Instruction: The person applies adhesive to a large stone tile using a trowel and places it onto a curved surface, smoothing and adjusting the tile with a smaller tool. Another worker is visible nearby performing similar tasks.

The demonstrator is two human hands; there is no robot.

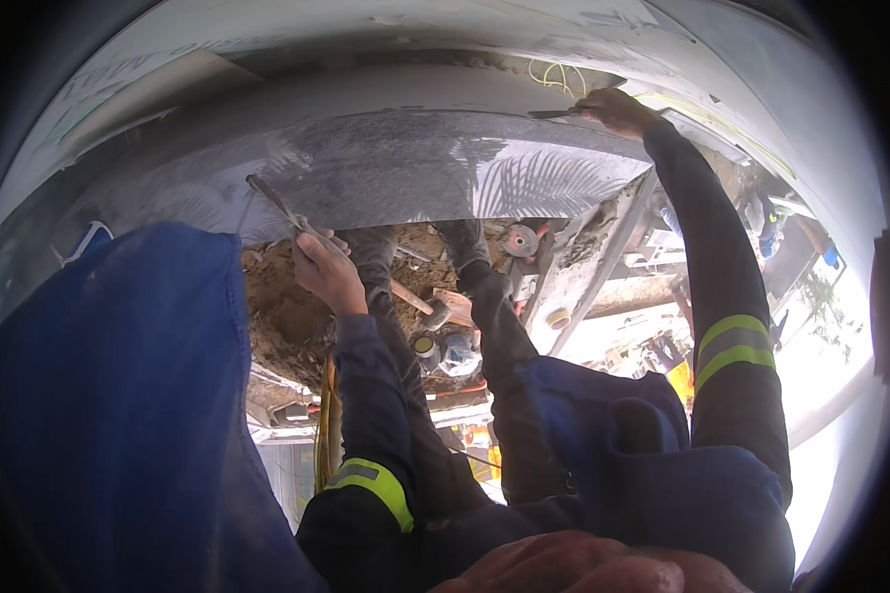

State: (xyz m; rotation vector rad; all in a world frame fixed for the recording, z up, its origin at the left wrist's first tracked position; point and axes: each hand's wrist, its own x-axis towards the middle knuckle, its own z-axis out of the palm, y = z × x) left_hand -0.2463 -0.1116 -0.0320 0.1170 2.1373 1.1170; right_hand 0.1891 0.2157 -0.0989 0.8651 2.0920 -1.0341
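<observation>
My left hand is closed round a long flat tool, seen nearly edge-on. Its far end tilts up and left in front of a grey panel; I cannot tell whether it touches. Out at the upper right, my right hand grips a flat-bladed scraper. That blade points left along the panel's upper part, and much of its handle is hidden in my fingers. Leaf-shaped shadows fall across the panel, whose lower edge hangs above the ground.
Below the panel lie a hammer, a round disc, an open can and a clear plastic bag on rough soil. A long beam slants at the right. Yellow cable loops near my right hand. Blue cloth covers the left.
</observation>
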